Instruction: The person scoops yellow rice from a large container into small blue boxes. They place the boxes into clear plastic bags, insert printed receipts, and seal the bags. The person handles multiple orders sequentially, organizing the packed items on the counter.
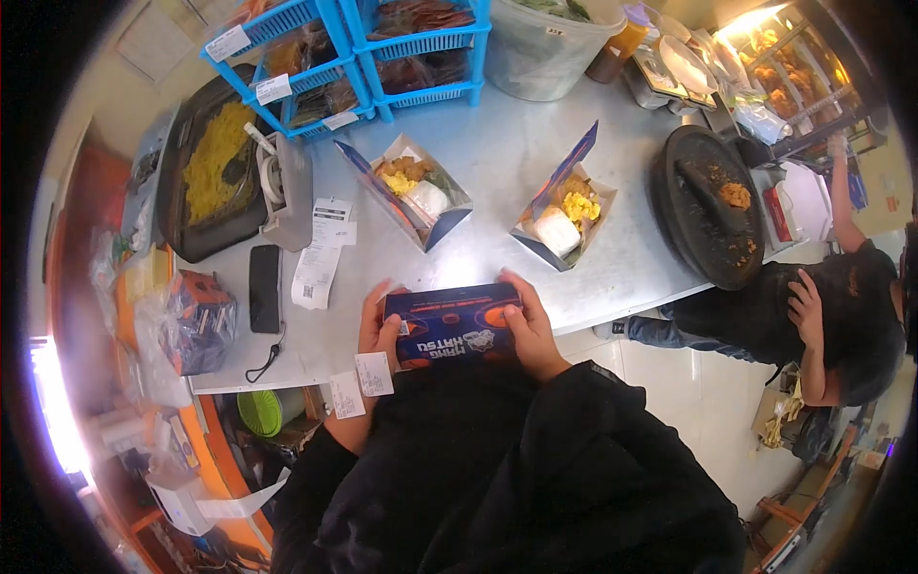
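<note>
A closed dark-blue and orange cardboard food box (455,326) is held between both hands at the table's front edge. My left hand (380,323) grips one end, and two printed labels (361,386) cling to that hand and wrist. My right hand (534,330) grips the other end, thumb on the printed face. Beyond the hands stand two opened food boxes, the left one (446,221) and the right one (570,260), each holding wrapped white rice, yellow scrambled egg and a browned piece of food. Printed receipts (319,262) lie left of them.
A black phone (265,287) and a plastic-wrapped bundle of boxes (197,323) lie left. Behind are a tray of yellow food (222,165), blue baskets (423,50) and a plastic tub (549,54). A large stone mortar (706,208) stands right, with a person (832,316) beyond it, near a lit food display.
</note>
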Demonstrator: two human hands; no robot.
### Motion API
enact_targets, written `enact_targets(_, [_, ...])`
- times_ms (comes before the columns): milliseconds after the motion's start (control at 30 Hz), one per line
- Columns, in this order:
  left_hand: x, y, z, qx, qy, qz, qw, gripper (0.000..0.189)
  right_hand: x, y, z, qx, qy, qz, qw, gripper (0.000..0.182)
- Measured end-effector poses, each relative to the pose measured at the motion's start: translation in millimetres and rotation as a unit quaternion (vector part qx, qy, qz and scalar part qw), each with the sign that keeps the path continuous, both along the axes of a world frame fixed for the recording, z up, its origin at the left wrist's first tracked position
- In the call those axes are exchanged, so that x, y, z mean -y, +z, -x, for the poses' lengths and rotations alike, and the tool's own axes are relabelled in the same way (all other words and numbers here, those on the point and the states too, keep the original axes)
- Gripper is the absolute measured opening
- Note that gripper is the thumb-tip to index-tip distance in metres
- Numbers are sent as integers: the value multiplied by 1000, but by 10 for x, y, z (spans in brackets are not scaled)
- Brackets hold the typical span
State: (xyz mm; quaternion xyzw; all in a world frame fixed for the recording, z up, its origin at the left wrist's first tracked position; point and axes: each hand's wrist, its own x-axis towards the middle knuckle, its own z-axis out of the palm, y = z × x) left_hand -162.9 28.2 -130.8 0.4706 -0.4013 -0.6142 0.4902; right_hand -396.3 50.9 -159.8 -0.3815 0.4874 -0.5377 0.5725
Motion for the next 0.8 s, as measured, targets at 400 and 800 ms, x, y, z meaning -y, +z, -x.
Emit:
enact_targets(400, [-25, 20, -298, 175, -172, 86, 966, 22, 11, 323, 172, -188, 142, 95, 967, 28])
enact_targets(800, [344, 645, 30, 521, -322, 184, 769, 58, 524, 1046, 208, -442, 388, 48, 807, 49])
